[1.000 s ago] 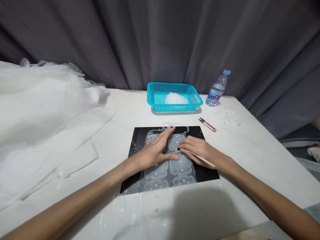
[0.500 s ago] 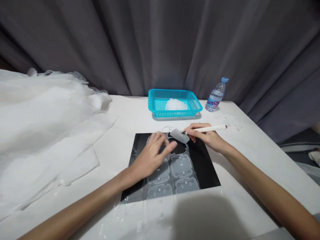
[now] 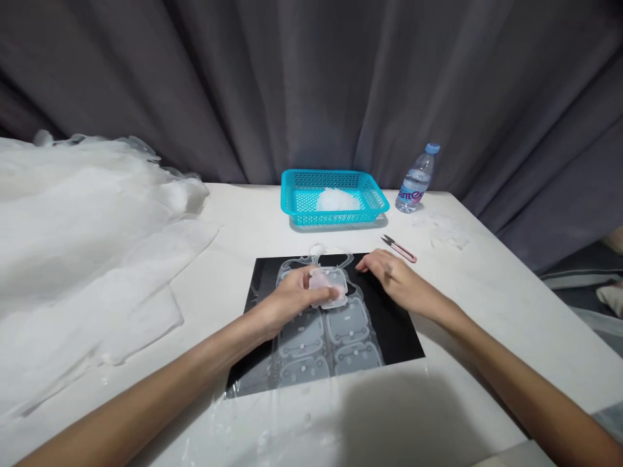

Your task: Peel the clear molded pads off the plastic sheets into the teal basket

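Left hand (image 3: 292, 299) fingers curl, pinching a clear plastic piece (image 3: 327, 287) over the sheet (image 3: 335, 331); right hand (image 3: 392, 280) fingers loosely bent, tips touching black mat (image 3: 394, 327).

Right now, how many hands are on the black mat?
2. The left hand lies over the clear plastic sheet at the middle of the black mat, pinching a small clear piece. The right hand rests at the mat's far right edge.
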The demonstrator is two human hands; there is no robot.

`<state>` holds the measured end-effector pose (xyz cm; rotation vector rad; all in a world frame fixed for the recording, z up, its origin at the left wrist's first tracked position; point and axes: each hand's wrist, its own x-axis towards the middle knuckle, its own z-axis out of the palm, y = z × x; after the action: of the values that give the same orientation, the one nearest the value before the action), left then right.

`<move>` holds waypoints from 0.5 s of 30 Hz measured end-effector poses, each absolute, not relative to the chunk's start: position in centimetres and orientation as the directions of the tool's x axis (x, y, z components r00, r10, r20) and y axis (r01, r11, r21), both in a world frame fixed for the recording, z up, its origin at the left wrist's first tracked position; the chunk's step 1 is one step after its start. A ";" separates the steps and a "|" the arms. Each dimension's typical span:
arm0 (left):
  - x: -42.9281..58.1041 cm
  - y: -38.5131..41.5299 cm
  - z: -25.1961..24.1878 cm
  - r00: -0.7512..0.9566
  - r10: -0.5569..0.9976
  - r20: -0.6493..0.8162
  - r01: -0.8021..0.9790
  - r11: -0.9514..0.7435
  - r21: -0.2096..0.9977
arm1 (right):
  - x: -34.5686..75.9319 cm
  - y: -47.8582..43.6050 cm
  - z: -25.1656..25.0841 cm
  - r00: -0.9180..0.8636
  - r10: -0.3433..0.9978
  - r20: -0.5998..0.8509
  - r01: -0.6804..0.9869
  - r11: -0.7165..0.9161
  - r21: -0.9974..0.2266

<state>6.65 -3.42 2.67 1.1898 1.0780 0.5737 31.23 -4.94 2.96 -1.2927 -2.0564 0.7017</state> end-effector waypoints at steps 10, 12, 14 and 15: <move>7.0 -3.8 3.1 0.444 0.843 -0.304 0.057 0.312 0.948 | 28.6 -6.0 2.3 -0.359 0.926 0.116 0.328 0.241 -0.913; 6.9 -3.9 2.8 0.467 0.837 -0.286 0.018 0.314 0.949 | 29.0 -5.9 2.5 -0.394 0.916 0.070 0.234 0.174 -0.957; 6.9 -3.9 2.6 0.500 0.821 -0.277 -0.007 0.323 0.946 | 29.3 -5.8 2.8 -0.419 0.907 0.046 0.182 0.133 -0.974; 6.9 -4.0 2.6 0.512 0.813 -0.277 -0.017 0.332 0.943 | 29.4 -5.8 2.9 -0.423 0.905 0.043 0.175 0.128 -0.976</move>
<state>6.88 -3.95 2.57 1.1066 0.8843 0.6461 29.43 -5.79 2.85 -1.0530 -1.7184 1.3474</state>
